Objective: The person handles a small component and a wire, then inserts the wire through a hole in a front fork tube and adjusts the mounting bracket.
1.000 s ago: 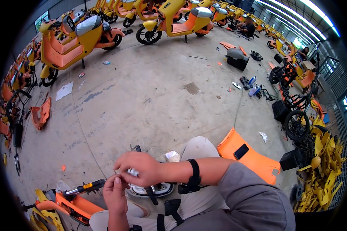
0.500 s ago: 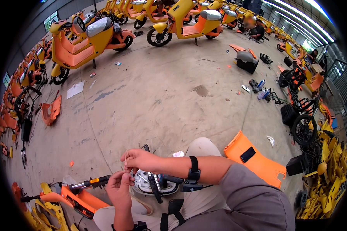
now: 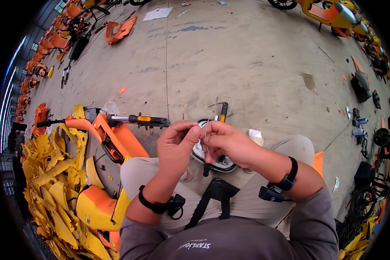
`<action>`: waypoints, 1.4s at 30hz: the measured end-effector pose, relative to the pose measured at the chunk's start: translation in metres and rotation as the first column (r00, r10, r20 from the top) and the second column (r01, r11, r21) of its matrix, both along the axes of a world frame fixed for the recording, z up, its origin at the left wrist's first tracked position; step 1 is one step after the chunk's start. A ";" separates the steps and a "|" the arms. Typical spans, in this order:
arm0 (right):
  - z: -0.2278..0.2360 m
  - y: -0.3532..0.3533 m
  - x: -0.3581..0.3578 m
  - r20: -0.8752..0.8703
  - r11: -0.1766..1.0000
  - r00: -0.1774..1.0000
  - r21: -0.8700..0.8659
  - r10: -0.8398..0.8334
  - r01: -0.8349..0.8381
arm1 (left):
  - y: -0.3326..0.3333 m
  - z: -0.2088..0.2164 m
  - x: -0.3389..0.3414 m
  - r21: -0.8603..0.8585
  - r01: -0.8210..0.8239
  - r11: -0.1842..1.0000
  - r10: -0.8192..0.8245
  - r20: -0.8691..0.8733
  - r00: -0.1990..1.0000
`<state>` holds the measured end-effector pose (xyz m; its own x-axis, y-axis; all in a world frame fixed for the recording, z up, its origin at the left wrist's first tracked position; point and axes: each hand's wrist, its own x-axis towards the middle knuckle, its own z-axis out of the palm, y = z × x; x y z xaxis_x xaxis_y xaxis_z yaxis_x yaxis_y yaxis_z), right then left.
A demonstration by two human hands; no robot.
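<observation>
Over the lap, pinching a thin pale wire (image 3: 209,120) between the fingertips of both hands: left hand (image 3: 176,145) closing thumb and forefinger on it from the left, right hand (image 3: 224,143) clamping it from the right, knuckles all but touching. Holding the wire so that its free end is standing up and leaning slightly toward the concrete floor (image 3: 247,65), its lower run dropping behind the fingers toward the round black-and-white part (image 3: 223,164) resting between the knees; whether still joined to that part, not possible to tell. Compared with a second ago, now sitting level and side by side rather than right hand crossing above left, and raised a little off the round part, so the grip is looking shared evenly between the two. Looking down more steeply and turned to the left as well, bringing the orange handlebar assembly (image 3: 117,130) with its black grip (image 3: 149,120) in close just beside the left knee, and the heap of yellow plastic panels (image 3: 52,173) filling the lower left. Wearing a dark band on each wrist; lying near the right knee, an orange panel (image 3: 318,161), untouched.
</observation>
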<state>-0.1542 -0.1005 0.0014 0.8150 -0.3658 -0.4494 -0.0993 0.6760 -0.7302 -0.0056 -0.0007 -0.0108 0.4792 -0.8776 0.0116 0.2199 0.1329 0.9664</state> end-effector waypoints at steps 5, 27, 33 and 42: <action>0.012 -0.008 -0.001 0.047 1.000 0.998 -0.007 0.031 -0.031 | 0.003 -0.002 0.015 -0.012 0.056 0.998 -0.057 -0.131 0.990; 0.034 0.000 -0.029 0.186 0.838 0.982 -0.536 0.001 0.101 | 0.007 0.021 0.010 -0.264 0.306 0.914 -0.323 -0.022 0.946; 0.033 0.001 -0.029 0.206 0.793 0.978 -0.597 0.008 0.120 | 0.007 0.019 0.010 -0.331 0.269 0.904 -0.306 -0.064 0.950; 0.036 0.000 -0.031 0.204 0.686 0.979 -0.715 0.017 0.137 | 0.010 0.021 0.011 -0.306 0.256 0.917 -0.248 0.063 0.967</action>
